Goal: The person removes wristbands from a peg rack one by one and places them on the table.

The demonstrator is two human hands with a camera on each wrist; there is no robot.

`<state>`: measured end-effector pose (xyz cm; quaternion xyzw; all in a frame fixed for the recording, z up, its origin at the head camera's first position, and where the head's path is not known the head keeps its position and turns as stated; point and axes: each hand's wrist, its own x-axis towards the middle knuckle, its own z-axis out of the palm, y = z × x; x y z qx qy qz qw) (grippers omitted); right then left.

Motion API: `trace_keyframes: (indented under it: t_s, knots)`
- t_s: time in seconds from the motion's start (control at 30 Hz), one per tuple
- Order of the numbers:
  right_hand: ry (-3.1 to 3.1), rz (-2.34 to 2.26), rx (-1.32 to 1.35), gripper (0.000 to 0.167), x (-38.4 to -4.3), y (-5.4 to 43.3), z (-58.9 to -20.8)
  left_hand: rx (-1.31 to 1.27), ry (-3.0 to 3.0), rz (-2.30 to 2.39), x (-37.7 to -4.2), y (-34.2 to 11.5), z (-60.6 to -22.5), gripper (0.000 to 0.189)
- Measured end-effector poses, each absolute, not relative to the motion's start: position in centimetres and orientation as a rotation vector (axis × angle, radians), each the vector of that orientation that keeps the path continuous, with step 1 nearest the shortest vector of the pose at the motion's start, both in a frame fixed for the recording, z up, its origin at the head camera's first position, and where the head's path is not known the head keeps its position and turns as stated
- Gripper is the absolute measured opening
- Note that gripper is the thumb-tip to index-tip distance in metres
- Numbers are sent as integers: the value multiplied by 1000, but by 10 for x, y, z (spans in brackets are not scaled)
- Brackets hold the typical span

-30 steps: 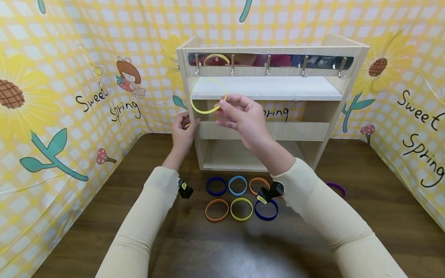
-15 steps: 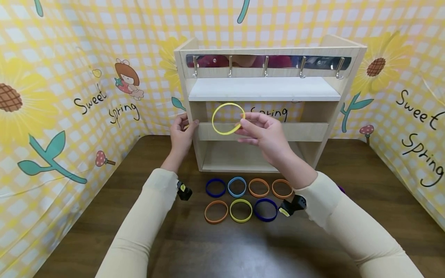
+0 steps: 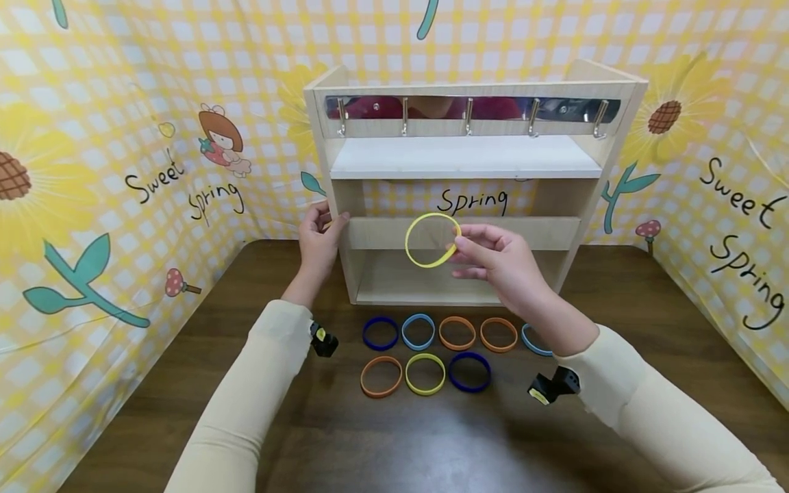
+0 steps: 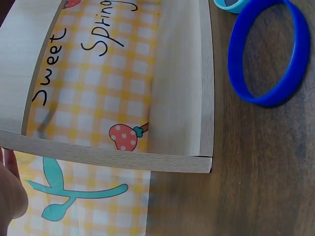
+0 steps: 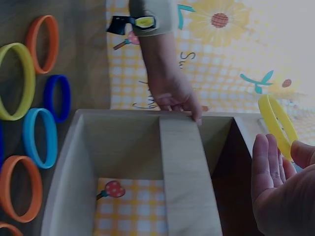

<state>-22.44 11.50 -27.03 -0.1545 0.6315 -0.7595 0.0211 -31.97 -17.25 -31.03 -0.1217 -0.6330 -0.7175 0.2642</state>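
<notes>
My right hand (image 3: 502, 260) pinches a yellow silicone wristband (image 3: 445, 259) between thumb and fingers, in front of the wooden shelf unit's middle slat (image 3: 382, 233). In the right wrist view the same band stands up from the fingertips. At the unit's left side, my left hand (image 3: 319, 243) grips the side panel (image 5: 123, 113), thumb at the front edge and fingers round the outside. Above, a metal hook rail (image 3: 499, 108) with several hooks runs across the unit; no band hangs there.
Wristbands lie in two rows on the dark table before the unit, among them orange (image 3: 381, 395), yellow (image 3: 425, 392), dark blue (image 3: 470, 389) and light blue (image 3: 419, 348). My right forearm partly covers another light blue band (image 3: 537, 352). Checked cloth (image 3: 265, 41) surrounds the table.
My right hand has moved down and to the right, away from the leftmost hook, carrying the yellow wristband. The left hand keeps its hold on the side panel.
</notes>
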Motion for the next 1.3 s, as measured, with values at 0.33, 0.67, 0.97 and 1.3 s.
trace_keyframes:
  t_s: [0.33,0.67,0.97,1.3]
  knots:
    - [2029,-2246,-411,19,-217,138,-295,-346,-1718,-1921,-320,-173,-311,36]
    - [2077,-2209,-378,15,-212,165,-315,-339,-1730,-1931,-320,-174,-308,36]
    - [2185,-2075,-338,35,-210,187,-338,-358,-1713,-1935,-322,-174,-308,33]
    - [2167,-2026,-270,33,-203,208,-358,-350,-1718,-1935,-321,-174,-309,39]
